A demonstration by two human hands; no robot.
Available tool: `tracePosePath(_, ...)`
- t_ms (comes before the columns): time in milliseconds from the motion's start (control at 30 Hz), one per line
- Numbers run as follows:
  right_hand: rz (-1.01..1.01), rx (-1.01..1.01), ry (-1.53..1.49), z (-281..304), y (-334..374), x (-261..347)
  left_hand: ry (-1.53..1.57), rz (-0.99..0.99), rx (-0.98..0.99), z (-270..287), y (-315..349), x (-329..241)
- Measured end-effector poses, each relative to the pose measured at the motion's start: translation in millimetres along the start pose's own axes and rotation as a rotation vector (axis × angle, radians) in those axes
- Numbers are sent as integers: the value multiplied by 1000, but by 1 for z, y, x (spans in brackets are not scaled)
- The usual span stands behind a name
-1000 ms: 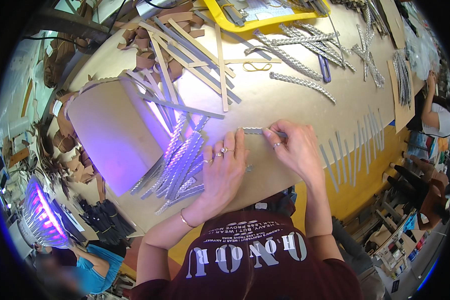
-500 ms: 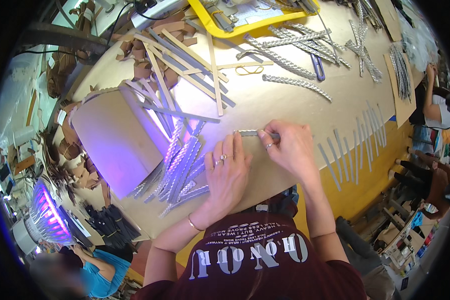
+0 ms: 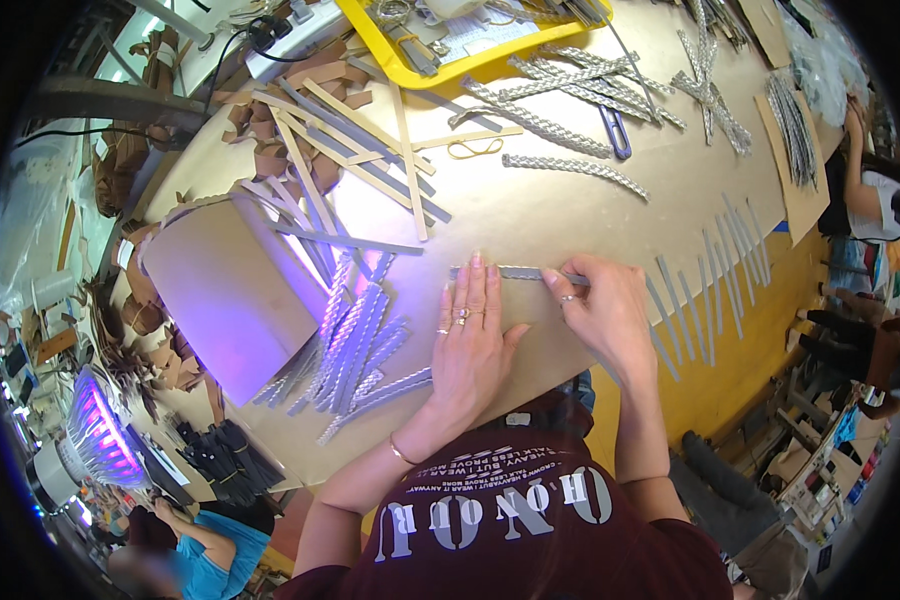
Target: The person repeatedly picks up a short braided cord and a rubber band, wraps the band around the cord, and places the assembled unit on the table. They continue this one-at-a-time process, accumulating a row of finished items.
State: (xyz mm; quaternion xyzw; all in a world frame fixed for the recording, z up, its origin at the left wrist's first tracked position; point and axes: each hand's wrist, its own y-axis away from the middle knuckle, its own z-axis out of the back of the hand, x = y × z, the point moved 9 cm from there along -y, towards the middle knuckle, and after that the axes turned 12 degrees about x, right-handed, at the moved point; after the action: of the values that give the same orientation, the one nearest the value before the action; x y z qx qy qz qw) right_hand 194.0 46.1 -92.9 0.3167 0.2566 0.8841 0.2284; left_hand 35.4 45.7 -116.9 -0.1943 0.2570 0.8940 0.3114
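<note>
A narrow grey strip with a pale braided edge (image 3: 520,272) lies crosswise on the paper-covered table. My left hand (image 3: 470,335) rests flat over its left part, fingers stretched out together and pressing it down. At its right end, my right hand (image 3: 610,305) pinches the strip between thumb and fingers; the rest of that end is partly hidden by the fingers. To the left of my left hand lies a pile of similar grey strips with braid (image 3: 355,335). Plain grey strips (image 3: 715,290) stand in a spaced row along the table's right edge.
Pale braided cords (image 3: 570,175) and a blue tool (image 3: 616,132) lie beyond my hands. A yellow tray (image 3: 450,70) stands at the back. Beige and grey strips (image 3: 370,165) and a curved brown panel (image 3: 230,295) occupy the left. Other people are at both sides.
My right hand has moved right along the strip, and more of it shows between my hands. My left hand now lies flatter, its fingers over the strip's left part.
</note>
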Motion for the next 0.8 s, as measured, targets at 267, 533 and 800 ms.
tracePosePath(267,125,-40,-16,2,5,0,-109,2,-9,3,-1,-1)
tracePosePath(533,165,-60,-27,3,4,0,-55,-31,58,4,-1,2)
tracePosePath(800,135,-33,-39,2,1,-1,-83,-43,71,6,-3,0)
